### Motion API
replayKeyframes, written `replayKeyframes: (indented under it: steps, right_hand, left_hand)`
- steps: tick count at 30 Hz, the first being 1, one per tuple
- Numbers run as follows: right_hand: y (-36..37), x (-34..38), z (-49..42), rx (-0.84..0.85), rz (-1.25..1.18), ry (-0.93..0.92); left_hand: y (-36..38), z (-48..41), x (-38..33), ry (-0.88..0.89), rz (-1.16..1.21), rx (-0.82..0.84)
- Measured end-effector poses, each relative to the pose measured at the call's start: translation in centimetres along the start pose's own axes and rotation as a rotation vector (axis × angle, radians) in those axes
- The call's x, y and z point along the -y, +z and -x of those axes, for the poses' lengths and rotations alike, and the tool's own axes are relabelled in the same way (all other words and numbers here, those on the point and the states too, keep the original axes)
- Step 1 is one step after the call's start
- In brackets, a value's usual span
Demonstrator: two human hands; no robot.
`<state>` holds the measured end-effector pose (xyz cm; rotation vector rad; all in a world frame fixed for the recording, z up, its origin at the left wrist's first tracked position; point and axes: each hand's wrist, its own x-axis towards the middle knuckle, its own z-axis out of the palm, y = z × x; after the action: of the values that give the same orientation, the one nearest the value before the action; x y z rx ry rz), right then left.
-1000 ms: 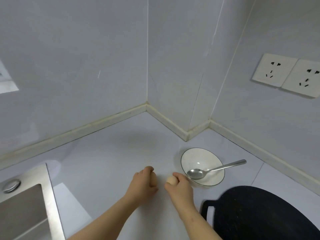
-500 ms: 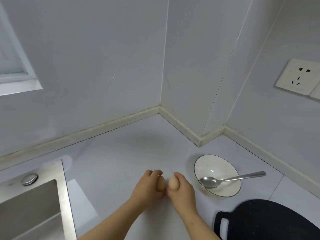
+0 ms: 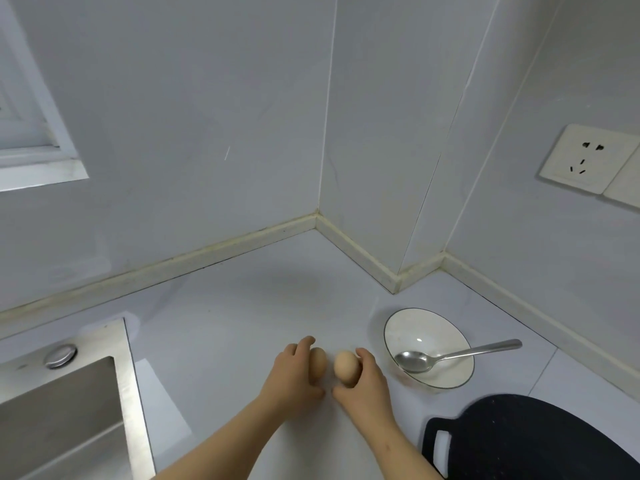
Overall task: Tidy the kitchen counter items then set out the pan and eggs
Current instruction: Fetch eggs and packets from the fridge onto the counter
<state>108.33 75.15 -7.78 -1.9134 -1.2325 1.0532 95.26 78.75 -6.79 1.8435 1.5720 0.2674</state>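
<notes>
Two brown eggs stand side by side low on the white counter. My left hand holds the left egg, fingers curled over its top. My right hand grips the right egg from its right side. A small gap separates the eggs. A black pan lies at the bottom right, partly cut off by the frame edge.
Right of the eggs sits a white bowl with a metal spoon resting in it. A steel sink fills the lower left. Walls close the corner behind, with a socket on the right wall.
Both hands brought the eggs closer together, then eased slightly apart. The view shifted left, so the bowl and pan sit further right.
</notes>
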Motion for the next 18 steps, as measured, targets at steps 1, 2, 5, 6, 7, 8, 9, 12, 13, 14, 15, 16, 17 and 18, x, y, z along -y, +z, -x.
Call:
replayKeyframes:
  steps: [1, 2, 5, 6, 7, 8, 9, 12, 13, 14, 15, 16, 17, 18]
  right_hand:
    - [-0.06, 0.05, 0.13, 0.009, -0.004, -0.009]
    - [-0.15, 0.04, 0.25, 0.018, -0.007, -0.014]
    - [-0.39, -0.23, 0.30, 0.024, -0.034, -0.012]
    - [-0.44, -0.36, 0.27, 0.022, -0.045, -0.007]
    - [-0.48, -0.44, 0.28, 0.021, -0.052, -0.003]
    - [-0.51, -0.49, 0.31, 0.019, -0.056, 0.001]
    - [-0.52, -0.52, 0.36, 0.017, -0.060, 0.002]
    - [-0.54, -0.57, 0.50, 0.011, -0.055, -0.002]
    - [-0.56, -0.58, 0.54, 0.009, -0.055, 0.000]
    - [-0.59, -0.58, 0.56, 0.008, -0.058, 0.003]
    - [-0.60, -0.60, 0.59, 0.008, -0.062, 0.007]
    - [-0.64, -0.59, 0.65, 0.008, -0.067, 0.010]
    - [-0.69, -0.62, 0.71, 0.008, -0.071, 0.014]
    - [-0.76, -0.63, 0.85, 0.005, -0.071, 0.016]
  left_hand:
    - [-0.03, 0.03, 0.01, -0.007, 0.002, 0.004]
    - [-0.04, 0.03, 0.01, -0.016, 0.011, 0.008]
    - [-0.26, -0.11, 0.08, -0.033, 0.052, 0.024]
    - [-0.37, -0.11, 0.11, -0.037, 0.070, 0.030]
    - [-0.46, -0.09, 0.15, -0.041, 0.092, 0.033]
    - [-0.52, -0.06, 0.22, -0.045, 0.114, 0.033]
    - [-0.55, -0.01, 0.29, -0.048, 0.133, 0.031]
    - [-0.49, 0.18, 0.36, -0.052, 0.151, 0.020]
    - [-0.45, 0.23, 0.36, -0.053, 0.153, 0.016]
    - [-0.40, 0.27, 0.37, -0.056, 0.156, 0.013]
    - [-0.36, 0.33, 0.38, -0.058, 0.160, 0.010]
    - [-0.34, 0.39, 0.37, -0.062, 0.167, 0.007]
    - [-0.32, 0.45, 0.37, -0.067, 0.176, 0.003]
    - [-0.30, 0.53, 0.36, -0.075, 0.186, 0.001]
